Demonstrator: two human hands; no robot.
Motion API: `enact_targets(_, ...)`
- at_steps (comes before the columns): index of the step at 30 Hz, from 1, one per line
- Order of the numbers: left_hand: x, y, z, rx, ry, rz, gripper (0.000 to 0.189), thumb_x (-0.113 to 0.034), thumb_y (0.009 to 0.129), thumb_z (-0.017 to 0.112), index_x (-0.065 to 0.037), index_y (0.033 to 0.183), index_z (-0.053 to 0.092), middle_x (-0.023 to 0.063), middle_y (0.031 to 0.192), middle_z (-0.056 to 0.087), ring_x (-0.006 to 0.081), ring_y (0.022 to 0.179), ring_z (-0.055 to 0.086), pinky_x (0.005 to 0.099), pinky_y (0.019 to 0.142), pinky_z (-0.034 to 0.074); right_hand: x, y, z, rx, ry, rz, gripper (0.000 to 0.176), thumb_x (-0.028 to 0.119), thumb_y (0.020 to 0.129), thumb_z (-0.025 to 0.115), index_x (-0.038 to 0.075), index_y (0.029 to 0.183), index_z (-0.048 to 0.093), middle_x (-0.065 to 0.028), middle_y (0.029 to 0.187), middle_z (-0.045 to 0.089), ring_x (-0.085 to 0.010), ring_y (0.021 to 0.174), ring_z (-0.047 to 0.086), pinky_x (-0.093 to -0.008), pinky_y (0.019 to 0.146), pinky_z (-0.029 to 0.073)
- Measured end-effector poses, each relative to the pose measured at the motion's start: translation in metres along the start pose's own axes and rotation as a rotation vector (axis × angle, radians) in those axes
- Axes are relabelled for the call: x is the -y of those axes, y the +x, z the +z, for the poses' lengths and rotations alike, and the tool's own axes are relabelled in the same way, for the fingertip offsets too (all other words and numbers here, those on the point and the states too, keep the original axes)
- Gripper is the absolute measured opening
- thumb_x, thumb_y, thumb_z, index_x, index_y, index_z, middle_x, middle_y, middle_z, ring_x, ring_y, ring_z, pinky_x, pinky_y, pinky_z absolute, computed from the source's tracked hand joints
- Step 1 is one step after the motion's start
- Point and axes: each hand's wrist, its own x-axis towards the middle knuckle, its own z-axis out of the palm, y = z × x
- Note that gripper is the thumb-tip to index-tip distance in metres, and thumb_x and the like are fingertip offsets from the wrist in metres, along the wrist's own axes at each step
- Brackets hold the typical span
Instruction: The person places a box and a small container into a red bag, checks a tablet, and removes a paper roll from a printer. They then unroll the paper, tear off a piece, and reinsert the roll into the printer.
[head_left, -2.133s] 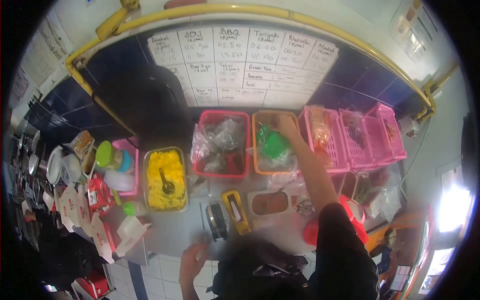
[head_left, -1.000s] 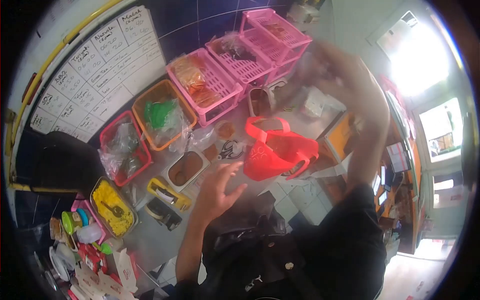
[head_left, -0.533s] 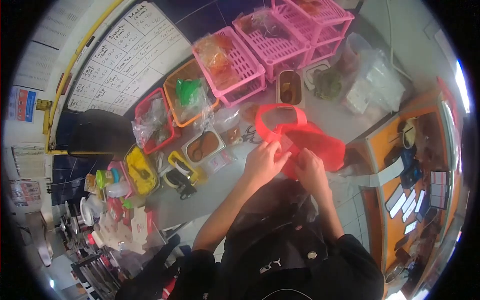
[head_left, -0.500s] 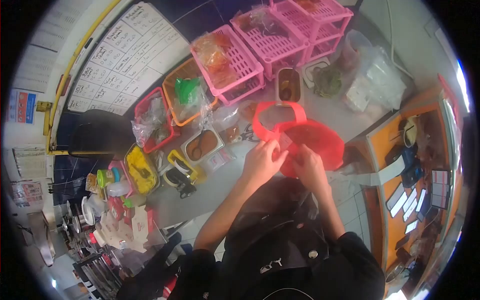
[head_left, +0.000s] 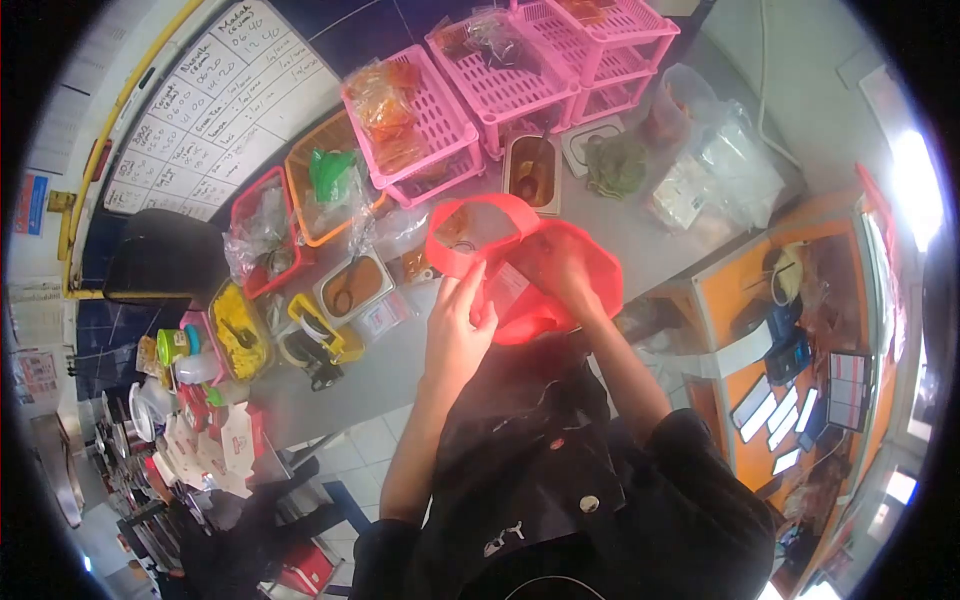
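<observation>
A red fabric bag (head_left: 590, 290) with loop handles stands on the grey counter (head_left: 400, 360) right in front of me. My left hand (head_left: 455, 335) grips the bag's near rim, fingers stretched up along it. My right hand (head_left: 565, 270) is in the bag's mouth, pinching a small clear packet (head_left: 507, 287) that sits between the two hands. The inside of the bag is mostly hidden by my hands.
Behind the bag are pink baskets (head_left: 430, 110), an orange basket (head_left: 320, 160) with a green packet, a red basket (head_left: 262, 225), metal tubs of sauce (head_left: 350, 287) and yellow food (head_left: 238, 330). Clear plastic bags (head_left: 715, 170) lie at the right. An orange counter (head_left: 770, 330) holds cards.
My right arm left the orange basket and both hands came together at the red bag. Since half a second ago, my right hand has gone deeper into the bag's mouth.
</observation>
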Motion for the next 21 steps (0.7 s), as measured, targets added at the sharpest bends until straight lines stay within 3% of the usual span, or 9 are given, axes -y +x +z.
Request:
enact_targets(1,0.002,-0.002,0.002,-0.009,0.022,0.022,0.059,0.004,0.081,0.066,-0.003,0.138,0.055,0.0213,0.13,0.058,0.0383,0.113,0.062,0.0415,0.087,0.055,0.013,-0.001,-0.002,0.051,-0.159,-0.106,0.023,0.017,0.096,0.059,0.0,0.106,0.07,-0.0264,0.101,0.07,-0.0422,0.095,0.069,-0.0479,0.082,0.053)
enact_targets(4,0.0,-0.007,0.002,0.017,0.044,0.002,0.06,0.003,0.083,0.067,-0.004,0.14,0.054,0.0207,0.134,0.056,0.0365,0.114,0.063,0.0393,0.083,0.058,-0.01,0.01,0.028,0.12,-0.269,0.016,0.024,0.018,0.095,0.06,-0.001,0.106,0.07,-0.0258,0.102,0.07,-0.0412,0.096,0.069,-0.0473,0.085,0.053)
enact_targets(5,-0.002,-0.008,0.002,0.034,0.042,-0.02,0.06,0.003,0.083,0.067,-0.005,0.141,0.053,0.0205,0.135,0.056,0.0359,0.114,0.063,0.0384,0.081,0.058,-0.022,0.015,0.038,0.223,-0.449,0.01,0.024,0.019,0.096,0.059,0.001,0.105,0.071,-0.0239,0.101,0.071,-0.0411,0.096,0.069,-0.0469,0.086,0.054)
enact_targets(8,0.002,-0.006,0.005,-0.001,0.094,0.008,0.059,0.002,0.083,0.067,-0.005,0.14,0.054,0.0201,0.134,0.056,0.0345,0.112,0.064,0.037,0.077,0.059,-0.032,0.007,0.034,0.058,-0.394,0.032,0.024,0.02,0.094,0.06,0.004,0.11,0.07,-0.0232,0.099,0.072,-0.0409,0.096,0.069,-0.0468,0.085,0.055)
enact_targets(11,0.0,-0.004,0.003,0.015,0.05,-0.06,0.061,0.001,0.082,0.069,-0.005,0.141,0.053,0.02,0.13,0.058,0.0355,0.116,0.062,0.0394,0.088,0.054,-0.023,0.014,0.004,0.347,-0.649,-0.023,0.029,0.023,0.093,0.061,0.007,0.117,0.066,-0.0217,0.096,0.072,-0.0397,0.094,0.069,-0.0467,0.081,0.055)
enact_targets(14,-0.011,-0.002,-0.003,0.059,0.033,-0.149,0.068,-0.001,0.08,0.07,-0.005,0.145,0.049,0.0208,0.134,0.056,0.0373,0.121,0.059,0.0409,0.096,0.051,-0.006,-0.028,-0.03,0.267,-0.691,-0.119,0.031,0.028,0.091,0.063,0.007,0.114,0.067,-0.0203,0.093,0.072,-0.0378,0.09,0.07,-0.0468,0.077,0.056)
enact_targets(16,-0.014,-0.003,-0.004,0.057,0.032,-0.116,0.074,0.0,0.079,0.071,-0.006,0.148,0.046,0.0212,0.14,0.053,0.0383,0.125,0.056,0.0418,0.1,0.049,0.071,-0.064,-0.076,0.414,-0.672,-0.101,0.035,0.039,0.093,0.062,0.009,0.109,0.07,-0.0172,0.089,0.071,-0.0369,0.096,0.068,-0.0488,0.083,0.052)
enact_targets(18,-0.013,-0.009,-0.004,0.02,0.029,0.007,0.078,0.0,0.077,0.071,-0.005,0.15,0.043,0.0215,0.146,0.049,0.0388,0.131,0.052,0.0429,0.106,0.045,0.077,-0.085,-0.099,0.48,-0.871,-0.121,0.045,0.049,0.091,0.063,0.009,0.11,0.07,-0.0158,0.093,0.071,-0.0361,0.103,0.065,-0.0489,0.089,0.047)
enact_targets(21,-0.019,-0.016,-0.007,0.047,-0.035,-0.019,0.082,0.003,0.077,0.07,-0.005,0.152,0.04,0.0196,0.152,0.045,0.0364,0.139,0.046,0.0433,0.111,0.041,0.074,-0.106,-0.126,0.579,-0.984,-0.079,0.06,0.063,0.087,0.062,0.01,0.114,0.069,-0.0141,0.102,0.07,-0.0351,0.108,0.059,-0.0482,0.094,0.04)
